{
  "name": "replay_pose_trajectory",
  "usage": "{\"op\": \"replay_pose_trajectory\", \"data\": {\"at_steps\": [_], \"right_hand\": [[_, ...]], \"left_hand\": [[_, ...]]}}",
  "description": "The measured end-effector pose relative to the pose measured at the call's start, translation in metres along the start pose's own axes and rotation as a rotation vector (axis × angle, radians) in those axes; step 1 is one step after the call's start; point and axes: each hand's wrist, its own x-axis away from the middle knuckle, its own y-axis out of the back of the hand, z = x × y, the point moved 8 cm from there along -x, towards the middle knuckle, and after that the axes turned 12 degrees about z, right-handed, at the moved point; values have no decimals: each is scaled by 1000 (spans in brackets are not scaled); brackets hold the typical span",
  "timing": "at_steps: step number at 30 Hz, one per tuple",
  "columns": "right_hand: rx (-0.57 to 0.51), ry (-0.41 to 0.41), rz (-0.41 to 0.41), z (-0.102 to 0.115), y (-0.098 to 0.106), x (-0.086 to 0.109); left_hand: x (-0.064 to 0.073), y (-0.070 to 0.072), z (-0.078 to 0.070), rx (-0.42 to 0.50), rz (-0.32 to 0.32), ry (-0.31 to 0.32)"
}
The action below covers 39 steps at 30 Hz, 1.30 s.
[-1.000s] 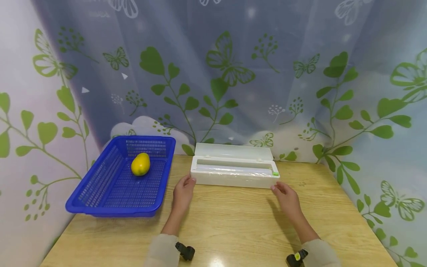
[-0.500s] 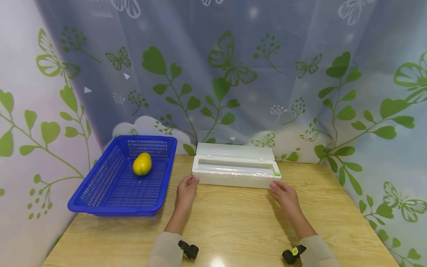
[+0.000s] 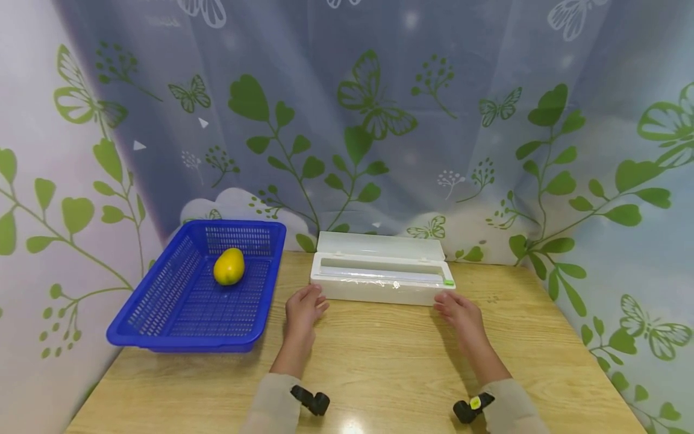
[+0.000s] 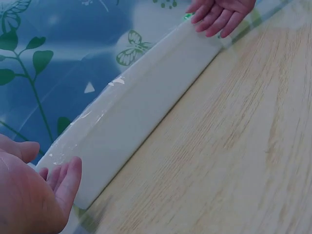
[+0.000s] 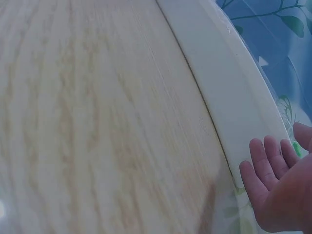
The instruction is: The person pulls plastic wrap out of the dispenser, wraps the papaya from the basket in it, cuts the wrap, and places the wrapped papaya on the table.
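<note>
A long white cling film dispenser (image 3: 379,292) sits at the back of the table, its lid (image 3: 379,246) raised behind it. Inside shows a white roll (image 3: 382,274), and a green slider (image 3: 448,282) marks the right end of the front rim. Shiny clear film (image 4: 92,114) lies over that rim and the upper front face. My left hand (image 3: 302,312) is at the front left corner, fingers loosely extended beside the front face. At the front right corner my right hand (image 3: 461,313) has its fingers spread, palm turned toward the dispenser.
To the left stands a blue plastic basket (image 3: 255,343) with a yellow fruit (image 3: 229,267) in it. The wooden table (image 3: 379,367) ends at a butterfly-patterned curtain (image 3: 303,90) right behind the dispenser.
The fingers of both hands have loosened and spread from a closer pinch at the dispenser's front corners. Both hands have shifted slightly inward. The dispenser stays in place.
</note>
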Motion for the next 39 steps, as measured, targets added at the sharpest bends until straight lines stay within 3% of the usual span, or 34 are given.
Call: {"op": "replay_pose_trajectory", "data": {"at_steps": [5,13,17,28,39], "right_hand": [[-16,-24,-15,1,0,-3],[-54,-30,-81,1,0,-9],[-60,-25,-101,1,0,-11],[-101,14,-117,6,-4,-11],[-161,74,-146,14,-3,-9]], "left_hand": [[-2,2,1,3,-46,18],[-8,4,5,-174,-146,8],[-9,3,5,-205,-168,-10],[-12,1,5,-154,-122,-47],[-18,-4,1,-4,-16,-70]]}}
